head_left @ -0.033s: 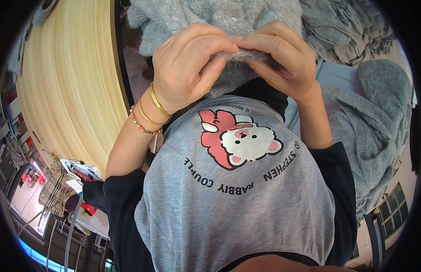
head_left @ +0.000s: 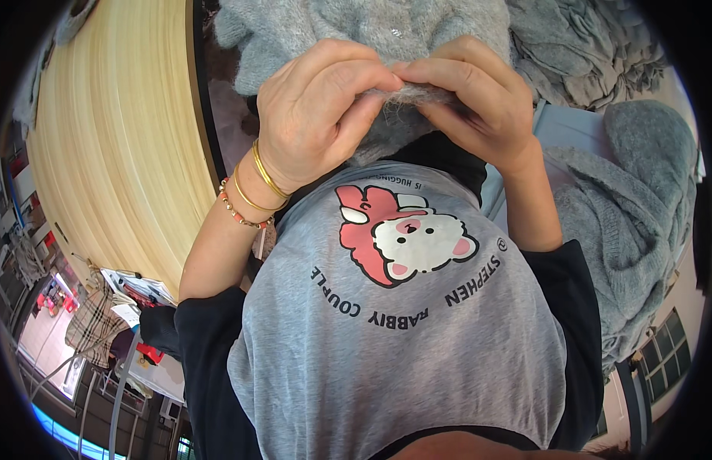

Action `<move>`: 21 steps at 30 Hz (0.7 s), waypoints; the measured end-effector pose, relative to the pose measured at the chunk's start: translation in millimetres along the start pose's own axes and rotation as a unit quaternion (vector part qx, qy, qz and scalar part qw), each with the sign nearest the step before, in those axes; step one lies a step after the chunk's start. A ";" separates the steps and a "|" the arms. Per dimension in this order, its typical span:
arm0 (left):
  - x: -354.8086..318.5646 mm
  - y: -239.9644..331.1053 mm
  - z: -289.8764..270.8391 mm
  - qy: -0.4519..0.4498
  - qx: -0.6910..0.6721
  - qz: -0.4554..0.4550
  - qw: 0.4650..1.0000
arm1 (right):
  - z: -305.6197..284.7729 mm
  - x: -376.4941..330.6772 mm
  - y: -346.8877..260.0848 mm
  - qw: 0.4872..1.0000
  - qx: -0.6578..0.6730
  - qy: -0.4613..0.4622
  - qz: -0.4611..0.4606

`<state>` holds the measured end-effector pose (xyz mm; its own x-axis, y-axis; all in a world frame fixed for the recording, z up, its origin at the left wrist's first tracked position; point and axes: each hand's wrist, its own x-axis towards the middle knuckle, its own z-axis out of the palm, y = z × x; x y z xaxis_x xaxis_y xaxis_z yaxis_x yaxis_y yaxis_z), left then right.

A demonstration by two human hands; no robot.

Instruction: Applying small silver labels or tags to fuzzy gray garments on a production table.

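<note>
A fuzzy grey knit garment (head_left: pixel 356 23) lies across my lap and reaches up between my hands. My left hand (head_left: pixel 318 107), with gold bangles and a beaded bracelet at the wrist, pinches the garment's edge between thumb and fingers. Right beside it, my right hand (head_left: pixel 479 100) is closed on the same edge, and the fingertips of both hands nearly meet. Loose fibres stick out from the short stretch of edge held there. Whether a needle or thread sits between the fingertips is too small to tell.
To the left stands a light wood table (head_left: pixel 118 146) with a dark edge. More grey knitwear (head_left: pixel 586 54) is heaped at the far right, and another grey knit piece (head_left: pixel 624 222) hangs nearer on the right. A checked cloth (head_left: pixel 95 322) and papers (head_left: pixel 137 287) are at the lower left.
</note>
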<state>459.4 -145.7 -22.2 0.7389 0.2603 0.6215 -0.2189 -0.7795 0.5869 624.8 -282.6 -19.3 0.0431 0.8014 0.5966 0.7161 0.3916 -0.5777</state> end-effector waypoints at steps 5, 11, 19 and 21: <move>0.0 -0.2 1.6 -0.013 0.012 0.012 1.000 | 1.2 -1.3 -3.5 0.999 -0.044 0.009 0.013; -0.9 1.4 0.3 -0.037 0.057 0.066 0.996 | 6.2 1.2 -8.0 0.996 -0.062 0.013 0.067; -2.0 -5.0 -2.3 -0.004 0.096 0.104 0.990 | 6.7 5.2 -14.3 0.992 -0.039 0.020 0.119; -1.4 -4.9 -3.8 -0.001 0.089 0.108 0.990 | 7.4 5.7 -15.2 0.992 -0.041 0.020 0.120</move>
<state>457.0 -140.1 -23.9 0.6888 0.0755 0.7211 -0.2559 -0.9052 0.3392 609.0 -280.6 -11.3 0.2462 0.8477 0.4699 0.7364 0.1516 -0.6594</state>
